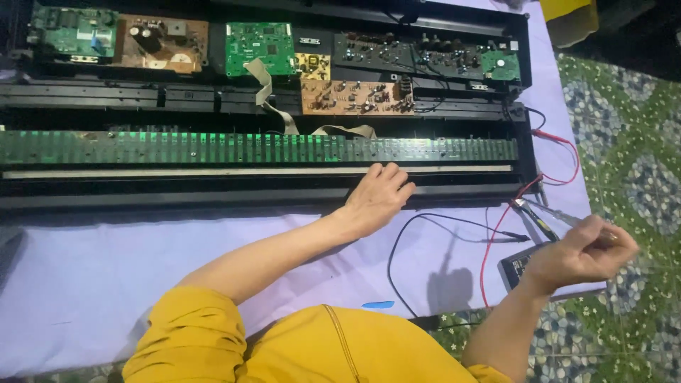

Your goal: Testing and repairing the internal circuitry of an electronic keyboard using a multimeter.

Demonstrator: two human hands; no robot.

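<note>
Lilac cloth (106, 276) bare below opened keyboard chassis (269, 188) | left hand (377, 197) relaxed on chassis's front edge | right hand (582, 253) off chassis's right corner, clenched on thin probe (560, 216)

Small blue label (378, 305) — on the lavender cloth (106, 284)

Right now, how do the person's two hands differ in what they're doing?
The left hand lies open, fingers spread, on the front edge of the opened keyboard; the right hand is curled shut and raised off to the side. The left holds nothing; the right has a grip on a thin tool, above a small dark meter. Both are bare, with yellow sleeves.
</note>
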